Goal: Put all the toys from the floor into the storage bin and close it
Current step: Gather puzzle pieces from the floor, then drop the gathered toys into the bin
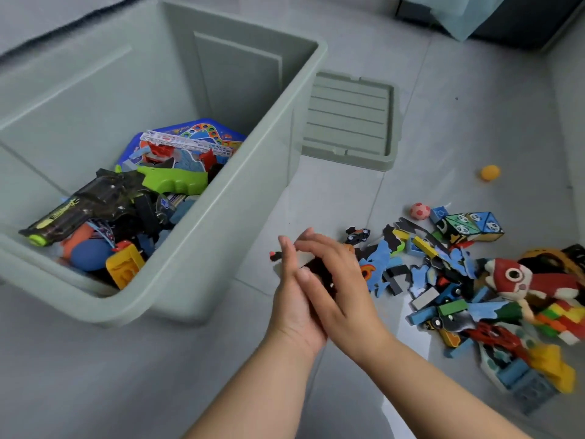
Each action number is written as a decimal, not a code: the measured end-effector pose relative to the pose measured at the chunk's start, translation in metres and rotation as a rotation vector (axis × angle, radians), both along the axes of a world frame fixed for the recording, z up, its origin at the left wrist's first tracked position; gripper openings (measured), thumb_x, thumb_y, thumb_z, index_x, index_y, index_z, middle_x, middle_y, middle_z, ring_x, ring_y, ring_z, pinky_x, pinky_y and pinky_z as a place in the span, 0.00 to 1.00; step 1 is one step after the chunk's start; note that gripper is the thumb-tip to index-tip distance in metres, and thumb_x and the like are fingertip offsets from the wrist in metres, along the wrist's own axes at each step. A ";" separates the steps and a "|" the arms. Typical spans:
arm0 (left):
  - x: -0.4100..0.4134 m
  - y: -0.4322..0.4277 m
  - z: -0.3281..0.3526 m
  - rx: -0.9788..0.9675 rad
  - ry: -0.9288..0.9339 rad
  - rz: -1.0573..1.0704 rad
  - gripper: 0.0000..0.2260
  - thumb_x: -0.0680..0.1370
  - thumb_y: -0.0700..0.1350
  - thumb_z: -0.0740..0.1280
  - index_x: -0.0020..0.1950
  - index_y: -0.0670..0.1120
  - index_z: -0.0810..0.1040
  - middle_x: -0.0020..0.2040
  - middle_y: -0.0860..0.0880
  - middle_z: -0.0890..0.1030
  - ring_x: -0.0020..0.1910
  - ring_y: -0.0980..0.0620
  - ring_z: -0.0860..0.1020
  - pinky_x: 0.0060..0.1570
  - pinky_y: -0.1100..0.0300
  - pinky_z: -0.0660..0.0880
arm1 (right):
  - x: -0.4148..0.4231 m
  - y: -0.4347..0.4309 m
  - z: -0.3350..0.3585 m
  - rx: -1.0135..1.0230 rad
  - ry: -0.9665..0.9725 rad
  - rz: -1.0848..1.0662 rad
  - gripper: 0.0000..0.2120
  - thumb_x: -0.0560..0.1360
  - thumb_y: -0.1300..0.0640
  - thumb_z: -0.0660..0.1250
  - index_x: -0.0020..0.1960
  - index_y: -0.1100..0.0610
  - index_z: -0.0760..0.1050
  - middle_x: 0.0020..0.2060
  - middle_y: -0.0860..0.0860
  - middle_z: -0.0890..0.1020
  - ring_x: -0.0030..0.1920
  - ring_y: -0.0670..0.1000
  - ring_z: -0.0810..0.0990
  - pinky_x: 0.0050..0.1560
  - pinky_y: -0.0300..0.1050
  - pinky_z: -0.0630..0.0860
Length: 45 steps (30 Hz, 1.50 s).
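Toy pieces [317,268], small, dark, were pressed between your flat left hand [292,301] and right hand [343,291]; next called for carry left into grey-green plastic storage bin [205,255].

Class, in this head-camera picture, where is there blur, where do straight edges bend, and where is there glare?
Head view: the left hand and right hand are smeared by motion, as are the toys at lower right; the rim of the bin bows from the wide lens; a white glare patch lies on the floor between the forearms.
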<state>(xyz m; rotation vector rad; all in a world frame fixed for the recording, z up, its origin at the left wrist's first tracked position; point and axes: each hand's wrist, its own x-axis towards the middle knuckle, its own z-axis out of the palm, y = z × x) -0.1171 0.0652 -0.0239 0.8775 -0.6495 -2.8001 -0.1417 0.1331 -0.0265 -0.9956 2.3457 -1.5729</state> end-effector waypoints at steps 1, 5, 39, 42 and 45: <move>-0.006 0.004 0.016 -0.042 0.046 -0.021 0.23 0.70 0.66 0.59 0.50 0.50 0.79 0.44 0.52 0.82 0.48 0.54 0.80 0.52 0.57 0.74 | -0.003 -0.003 0.014 -0.017 0.026 -0.003 0.16 0.76 0.47 0.57 0.62 0.47 0.72 0.61 0.40 0.73 0.67 0.43 0.67 0.68 0.41 0.62; -0.025 -0.016 0.079 -0.350 0.054 0.054 0.17 0.73 0.62 0.59 0.47 0.53 0.80 0.44 0.55 0.84 0.46 0.59 0.81 0.40 0.67 0.77 | -0.018 -0.031 0.084 -0.205 -0.109 0.050 0.21 0.77 0.46 0.52 0.68 0.51 0.67 0.65 0.45 0.73 0.69 0.44 0.67 0.71 0.47 0.62; -0.066 0.049 -0.037 -0.404 -0.462 -0.274 0.09 0.81 0.38 0.58 0.45 0.48 0.74 0.43 0.48 0.78 0.37 0.55 0.78 0.41 0.64 0.75 | -0.071 0.136 -0.076 0.791 -0.394 -0.386 0.37 0.71 0.52 0.70 0.73 0.47 0.53 0.70 0.52 0.56 0.68 0.55 0.61 0.59 0.47 0.72; -0.057 0.069 -0.072 -0.268 -0.559 -0.232 0.05 0.81 0.43 0.58 0.51 0.49 0.73 0.50 0.47 0.77 0.50 0.49 0.76 0.56 0.57 0.70 | -0.086 0.121 -0.095 0.851 -0.257 -0.289 0.30 0.73 0.51 0.66 0.71 0.47 0.56 0.71 0.53 0.55 0.68 0.58 0.60 0.56 0.50 0.72; -0.057 0.079 -0.084 -0.201 -0.583 -0.179 0.08 0.81 0.47 0.58 0.59 0.50 0.71 0.55 0.47 0.75 0.57 0.48 0.73 0.59 0.55 0.69 | -0.099 0.113 -0.111 0.821 -0.165 -0.208 0.24 0.75 0.52 0.64 0.68 0.51 0.61 0.68 0.52 0.60 0.63 0.57 0.65 0.52 0.51 0.73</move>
